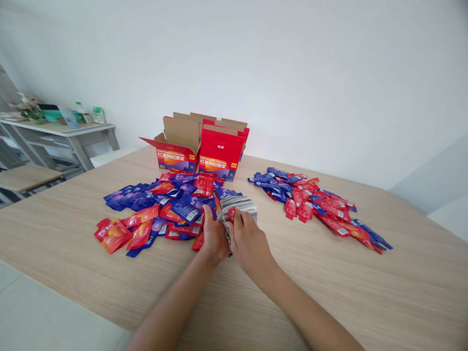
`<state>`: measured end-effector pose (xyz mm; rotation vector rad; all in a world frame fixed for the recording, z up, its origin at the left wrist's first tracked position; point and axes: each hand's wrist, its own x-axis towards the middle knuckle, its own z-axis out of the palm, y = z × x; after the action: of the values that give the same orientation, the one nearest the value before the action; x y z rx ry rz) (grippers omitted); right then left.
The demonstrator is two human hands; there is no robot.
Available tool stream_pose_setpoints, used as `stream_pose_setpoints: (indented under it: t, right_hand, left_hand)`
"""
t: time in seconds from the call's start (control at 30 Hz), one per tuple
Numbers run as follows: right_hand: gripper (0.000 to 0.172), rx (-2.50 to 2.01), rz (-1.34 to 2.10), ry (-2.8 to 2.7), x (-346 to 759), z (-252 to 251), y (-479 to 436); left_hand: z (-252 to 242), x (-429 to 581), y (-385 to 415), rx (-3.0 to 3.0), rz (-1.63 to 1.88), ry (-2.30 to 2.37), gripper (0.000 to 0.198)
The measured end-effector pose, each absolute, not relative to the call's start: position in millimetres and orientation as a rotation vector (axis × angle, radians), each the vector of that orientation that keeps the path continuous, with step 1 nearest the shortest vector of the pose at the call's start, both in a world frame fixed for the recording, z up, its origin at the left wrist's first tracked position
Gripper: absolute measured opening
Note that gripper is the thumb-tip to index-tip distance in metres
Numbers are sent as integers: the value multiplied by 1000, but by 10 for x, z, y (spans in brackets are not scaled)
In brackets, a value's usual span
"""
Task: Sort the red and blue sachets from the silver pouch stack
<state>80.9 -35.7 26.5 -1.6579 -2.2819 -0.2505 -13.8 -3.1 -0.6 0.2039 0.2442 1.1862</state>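
Observation:
My left hand point(213, 235) and my right hand point(249, 239) are both wrapped around a stack of sachets point(237, 204) held on edge on the wooden table point(73, 253). The stack shows silvery edges, fanned at the top. A big heap of red and blue sachets point(157, 204) lies just left of my hands. A second heap of red and blue sachets point(314, 202) spreads to the right. Behind them stand two open red cartons, a left carton point(178, 146) and a right carton point(221, 153).
A white wall rises behind the table. At the far left stands a grey shelf unit point(62, 136) with small items on top, and a low wooden bench point(25, 178) sits in front of it. Pale floor shows at the bottom left.

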Motion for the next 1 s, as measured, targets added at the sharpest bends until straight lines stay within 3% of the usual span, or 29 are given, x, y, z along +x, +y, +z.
stream_pose_setpoints:
  t: [0.27, 0.43, 0.73, 1.0]
  right_hand:
    - [45, -1641, -302, -2221, 943, 245, -181]
    - [56, -1502, -212, -2416, 936, 298, -269]
    - [49, -1262, 240, -2322, 1016, 443, -376]
    - [39, -1481, -82, -2198, 1153, 326, -118]
  left_hand:
    - [-102, 89, -160, 152, 1021, 285, 84]
    - [-74, 3, -115, 134, 1122, 288, 86]
    - [66, -168, -63, 114, 1099, 306, 81]
    - [-13, -53, -89, 174, 1070, 137, 77]
